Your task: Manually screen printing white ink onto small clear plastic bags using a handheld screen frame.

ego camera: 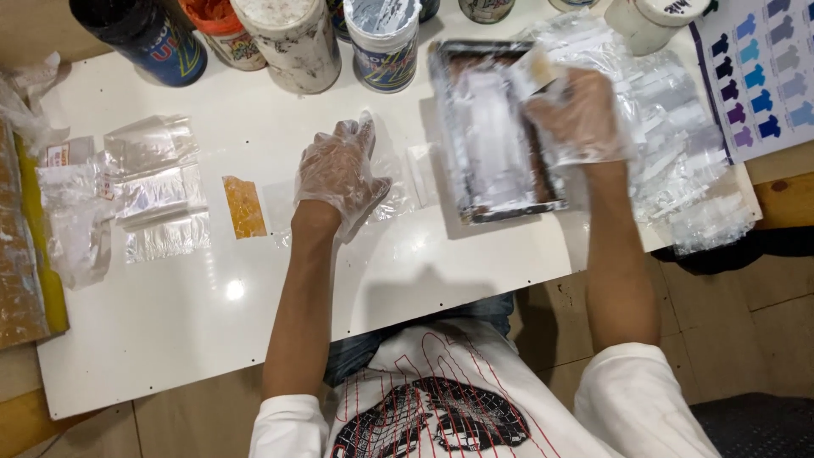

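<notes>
My left hand [337,174], in a thin clear plastic glove, rests flat with its fingers spread on a clear plastic bag [386,199] on the white table [195,305]. My right hand [578,114], also gloved, grips a small pale piece [539,69] over the right edge of a rectangular metal tray [487,127] lined with clear film. A small orange sachet [243,206] lies just left of my left hand.
Several paint jars [297,38] stand along the table's far edge. Clear bags [157,187] lie in a heap at the left, more crumpled plastic [687,161] at the right. A chart of coloured shirt shapes [767,72] lies far right.
</notes>
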